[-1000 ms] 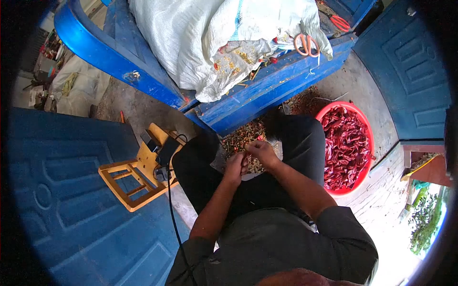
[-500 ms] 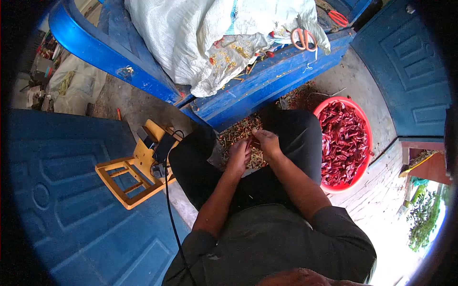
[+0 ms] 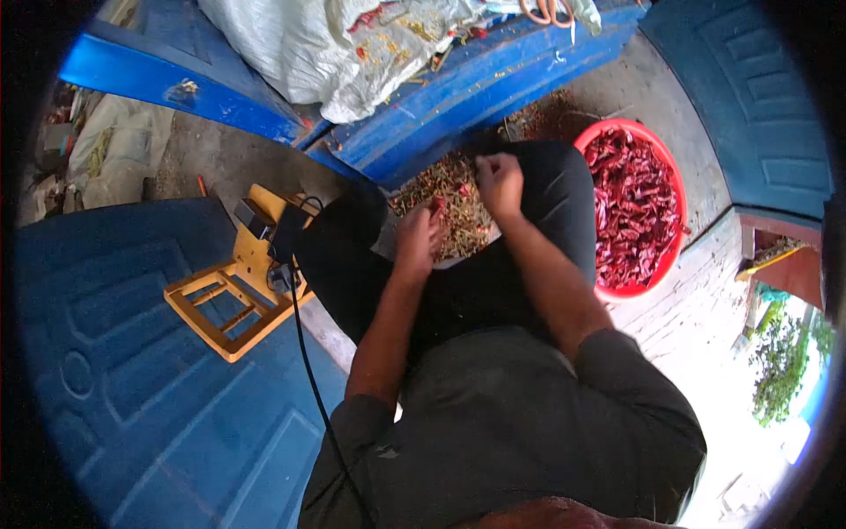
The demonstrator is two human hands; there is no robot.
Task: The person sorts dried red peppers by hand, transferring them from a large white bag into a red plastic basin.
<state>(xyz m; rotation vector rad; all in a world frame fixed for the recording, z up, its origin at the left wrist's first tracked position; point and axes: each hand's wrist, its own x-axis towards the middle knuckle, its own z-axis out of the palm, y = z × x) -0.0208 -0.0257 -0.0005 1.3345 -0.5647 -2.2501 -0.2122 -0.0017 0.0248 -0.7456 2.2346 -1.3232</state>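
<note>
My left hand (image 3: 418,238) is closed around a red chili pepper (image 3: 436,205), whose end shows above the fingers. To its right, my right hand (image 3: 500,187) is raised with its fingers curled together near my knee; whatever it pinches, if anything, is too small to make out. The two hands are apart. Between and beyond them, a heap of dry stems and bits (image 3: 458,212) lies between my legs, with a few red pieces in it. Right of my leg stands a red basin (image 3: 680,203) filled with dried red chilies (image 3: 627,212).
A blue bench (image 3: 476,97) is in front, with a white woven sack (image 3: 308,62) and orange-handled scissors (image 3: 548,12) on it. A wooden folding chair (image 3: 231,353) with black devices stands at left. A black cable (image 3: 308,370) runs past my left arm. Blue doors (image 3: 167,353) flank me.
My hands have moved apart; the right has lifted away from the pepper, which stays in the left. The whole view has shifted, so the surroundings sit higher in the frame.
</note>
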